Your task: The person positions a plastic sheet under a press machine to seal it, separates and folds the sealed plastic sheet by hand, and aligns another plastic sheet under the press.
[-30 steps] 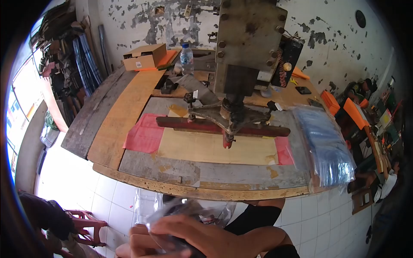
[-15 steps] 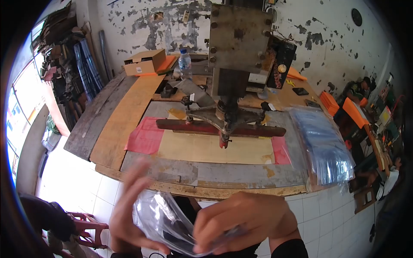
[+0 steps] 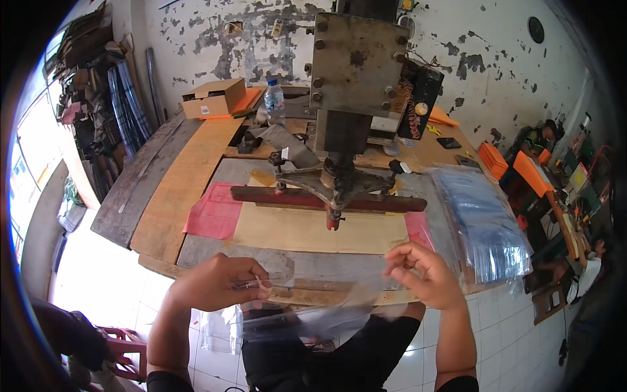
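Note:
A clear plastic sheet hangs over my lap in front of the table, its right part smeared by motion. My left hand is closed and pinches its left end. At the opposite end my right hand has curled fingers, with the thumb at the sheet's blurred edge. Beyond my hands, a press with a long reddish bar stands over a cream sheet on the table. Pink material shows beside the cream sheet.
A pile of clear plastic sleeves lies on the table's right side. Toward the back are a cardboard box, a water bottle and a phone. Another person sits at the far right. A red stool stands lower left.
My hands have moved up and apart, the right one farther right. The plastic, bunched between them earlier, now spreads out across my lap.

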A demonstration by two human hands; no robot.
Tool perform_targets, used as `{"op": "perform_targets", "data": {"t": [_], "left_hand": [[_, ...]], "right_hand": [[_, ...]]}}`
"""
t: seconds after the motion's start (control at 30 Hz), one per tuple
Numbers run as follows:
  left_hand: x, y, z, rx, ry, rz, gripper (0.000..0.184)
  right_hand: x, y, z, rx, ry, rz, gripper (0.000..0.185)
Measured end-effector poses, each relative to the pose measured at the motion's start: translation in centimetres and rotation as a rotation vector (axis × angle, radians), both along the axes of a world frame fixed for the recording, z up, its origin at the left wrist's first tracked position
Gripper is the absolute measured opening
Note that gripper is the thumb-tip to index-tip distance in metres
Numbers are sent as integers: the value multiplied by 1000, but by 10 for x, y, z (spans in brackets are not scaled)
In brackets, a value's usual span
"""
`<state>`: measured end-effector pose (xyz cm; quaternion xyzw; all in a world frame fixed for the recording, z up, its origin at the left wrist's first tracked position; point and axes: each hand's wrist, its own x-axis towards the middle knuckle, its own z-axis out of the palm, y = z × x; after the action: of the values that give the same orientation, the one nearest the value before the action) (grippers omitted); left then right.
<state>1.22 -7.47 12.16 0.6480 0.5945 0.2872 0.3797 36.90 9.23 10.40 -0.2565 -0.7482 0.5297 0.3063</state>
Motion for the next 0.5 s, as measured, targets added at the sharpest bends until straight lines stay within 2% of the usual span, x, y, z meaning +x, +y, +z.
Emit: {"op": "perform_targets", "data": {"t": [0.03,0.1,0.2,0.27,0.33,0.4,0.5], "left_hand": [[0,5,3,-3,54,-17,26],[-2,12,3,-7,73,-28,26],[-10,23,-1,-34,111,-32,25],[-21,28,-3,-57,130,-25,25],[-36,31,-5,40,349,-137,25],[-56,36,-18,4,265,-130,24],[-65,42,-15,-102,139,-65,23]], "right_hand": [[-2,1,-3,0,1,-1,19],[-6,2,-8,167,-163,-25,15],[-7,10,-11,85,-250,-56,10],[-7,15,-10,124,-278,-56,9],[-6,21,-12,165,-307,-55,9],[-5,28,-20,367,-286,-71,11],[-3,38,-21,312,-363,-187,12]]}}
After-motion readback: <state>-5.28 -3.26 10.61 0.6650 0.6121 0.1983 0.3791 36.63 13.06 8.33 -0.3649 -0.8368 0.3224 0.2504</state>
